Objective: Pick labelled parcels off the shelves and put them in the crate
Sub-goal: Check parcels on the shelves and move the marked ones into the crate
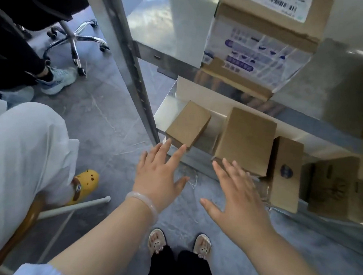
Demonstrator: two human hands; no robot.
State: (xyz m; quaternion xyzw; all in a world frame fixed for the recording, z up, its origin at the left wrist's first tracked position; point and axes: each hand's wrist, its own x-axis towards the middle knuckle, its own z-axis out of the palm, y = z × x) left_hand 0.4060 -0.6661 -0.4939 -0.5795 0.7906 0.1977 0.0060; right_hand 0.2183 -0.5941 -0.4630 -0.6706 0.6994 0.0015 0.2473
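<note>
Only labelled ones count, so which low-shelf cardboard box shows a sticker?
The narrow brown cardboard box with a round blue sticker; the two left of it look plain.

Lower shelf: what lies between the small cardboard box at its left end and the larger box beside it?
Nothing; the head view shows only bare shelf between the small box and the larger box.

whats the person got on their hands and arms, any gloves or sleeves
No gloves on the left hand or right hand. A pale, translucent bangle circles the left wrist, and a light blue sleeve ends near that elbow. The right forearm shows no sleeve in view.
</note>
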